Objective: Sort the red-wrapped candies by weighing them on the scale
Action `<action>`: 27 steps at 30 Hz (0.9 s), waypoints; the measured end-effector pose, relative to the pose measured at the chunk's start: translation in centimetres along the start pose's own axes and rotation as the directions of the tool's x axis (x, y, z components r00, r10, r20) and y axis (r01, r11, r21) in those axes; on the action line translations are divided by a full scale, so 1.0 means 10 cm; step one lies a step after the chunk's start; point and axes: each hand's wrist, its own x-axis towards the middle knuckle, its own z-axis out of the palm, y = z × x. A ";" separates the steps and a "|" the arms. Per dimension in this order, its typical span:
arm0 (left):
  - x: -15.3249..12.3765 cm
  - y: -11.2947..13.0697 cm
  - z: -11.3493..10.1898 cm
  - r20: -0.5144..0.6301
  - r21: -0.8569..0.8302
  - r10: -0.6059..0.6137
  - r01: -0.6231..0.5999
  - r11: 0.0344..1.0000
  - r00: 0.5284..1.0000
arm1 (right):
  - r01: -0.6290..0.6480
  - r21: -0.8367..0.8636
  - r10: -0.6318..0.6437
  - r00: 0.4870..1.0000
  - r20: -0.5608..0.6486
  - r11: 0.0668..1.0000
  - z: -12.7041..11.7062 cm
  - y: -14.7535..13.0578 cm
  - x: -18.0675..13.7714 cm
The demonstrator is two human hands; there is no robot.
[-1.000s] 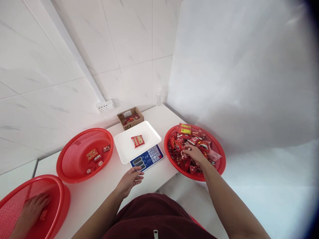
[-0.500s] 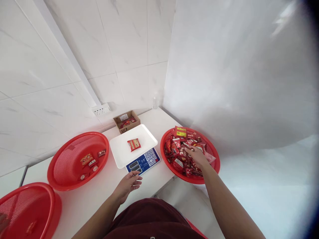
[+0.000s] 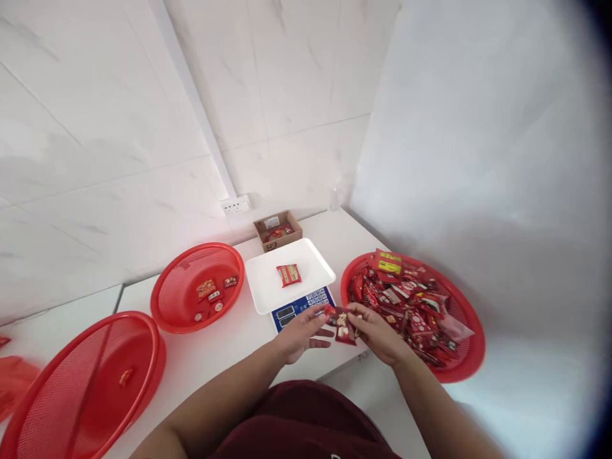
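Dark red snack packet (image 3: pixel 344 331), printed with pale pieces: suspended above the desk (image 3: pixel 258 357), right edge gripped by the right hand (image 3: pixel 380 335).

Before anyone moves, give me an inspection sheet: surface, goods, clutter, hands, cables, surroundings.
Surface: white table, seam at left.
Goods: packets heaped in the right basket; one red packet on the scale; a few in the middle basket; one small red piece in the near-left basket.
Clutter: open carton with packets inside, behind the scale.
Left hand: beside the dark red packet; grip unclear.
Right hand: fingers closed on that packet.
Cables: none clearly seen.
Surroundings: tiled wall with socket; pale grey panel at right.
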 end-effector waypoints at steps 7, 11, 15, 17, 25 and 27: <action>-0.05 -0.15 -0.11 -0.106 0.063 -0.057 0.064 0.996 0.993 | 0.037 -0.389 -0.080 0.992 -0.096 0.920 0.32 0.38 0.14; -0.05 -0.20 -0.20 -0.064 0.172 -0.125 0.134 0.976 0.990 | 0.089 -0.493 -0.128 0.991 -0.045 0.865 0.37 0.43 0.17; 0.07 -0.06 -0.38 -0.267 0.143 0.023 0.016 0.990 0.963 | 0.020 -0.425 -0.089 0.986 -0.142 0.905 0.31 0.38 0.19; 0.15 0.08 -0.53 -0.413 0.070 0.072 -0.047 0.996 0.908 | -0.035 -0.403 -0.061 0.973 -0.223 0.915 0.20 0.35 0.19; 0.31 0.39 -1.12 -0.584 0.331 0.209 -0.006 0.944 0.784 | -0.128 -0.536 -0.215 0.820 -0.531 0.835 -0.45 0.46 0.16; 0.30 0.37 -1.17 -0.589 0.391 0.240 0.012 0.921 0.772 | -0.158 -0.541 -0.223 0.790 -0.571 0.826 -0.56 0.51 0.14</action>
